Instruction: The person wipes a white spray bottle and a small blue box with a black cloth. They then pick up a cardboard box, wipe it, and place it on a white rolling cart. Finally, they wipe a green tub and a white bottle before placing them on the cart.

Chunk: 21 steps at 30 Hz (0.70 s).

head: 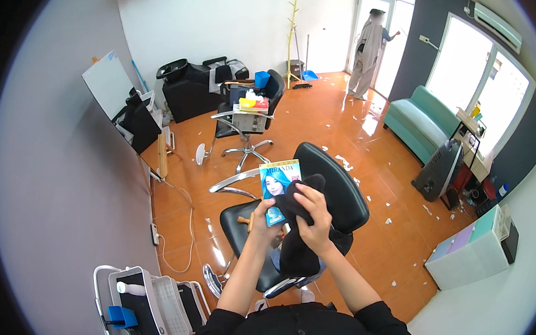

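Observation:
My left hand [267, 220] grips the lower part of a blue Miranda hair colour box [274, 184], its printed front turned up. Bunched in my right hand [312, 214] is a black cloth [300, 252], pressed against the right side of the box and hanging down below it. Both hands are above the seat of a black salon chair [242, 219] with chrome armrests. On that seat, partly hidden by my left hand, lies a wooden-handled item [245, 220]; other things there are covered by my arms and the cloth.
A white trolley [167, 306] stands at lower left, near a cable [193, 227] on the floor. Another salon chair [226, 130] holds boxes. A fan [438, 171], green sofa [420, 121] and drawer cabinet [470, 249] are right. Paper scraps [343, 162] litter the floor; a person [367, 54] stands by the door.

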### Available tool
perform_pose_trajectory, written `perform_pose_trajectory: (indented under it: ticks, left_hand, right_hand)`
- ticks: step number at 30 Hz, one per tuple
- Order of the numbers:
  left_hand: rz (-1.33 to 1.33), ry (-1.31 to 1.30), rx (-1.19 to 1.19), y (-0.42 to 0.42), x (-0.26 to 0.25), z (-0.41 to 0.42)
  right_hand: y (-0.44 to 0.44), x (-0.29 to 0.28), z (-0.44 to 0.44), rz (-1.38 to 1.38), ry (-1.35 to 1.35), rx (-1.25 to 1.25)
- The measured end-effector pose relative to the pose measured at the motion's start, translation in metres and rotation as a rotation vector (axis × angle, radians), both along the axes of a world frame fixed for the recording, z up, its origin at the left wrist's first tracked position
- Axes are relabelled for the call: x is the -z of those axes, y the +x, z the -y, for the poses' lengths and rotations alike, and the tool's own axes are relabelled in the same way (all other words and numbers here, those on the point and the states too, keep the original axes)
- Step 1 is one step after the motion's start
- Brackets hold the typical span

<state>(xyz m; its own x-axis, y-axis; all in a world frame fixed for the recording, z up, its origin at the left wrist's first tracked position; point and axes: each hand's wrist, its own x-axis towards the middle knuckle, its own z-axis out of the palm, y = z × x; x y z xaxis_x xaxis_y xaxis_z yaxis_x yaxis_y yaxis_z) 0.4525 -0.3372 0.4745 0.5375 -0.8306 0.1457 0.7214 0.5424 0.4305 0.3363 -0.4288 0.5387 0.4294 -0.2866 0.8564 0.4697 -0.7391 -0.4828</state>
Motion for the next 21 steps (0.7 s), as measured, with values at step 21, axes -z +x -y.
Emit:
perform_pose_trajectory:
  ticks: [21]
  left_hand:
    - [0.183, 0.255, -0.048, -0.002, -0.011, 0.005]
  right_hand:
    - [0.012, -0.047, 0.030, 0.080, -0.194, 0.130]
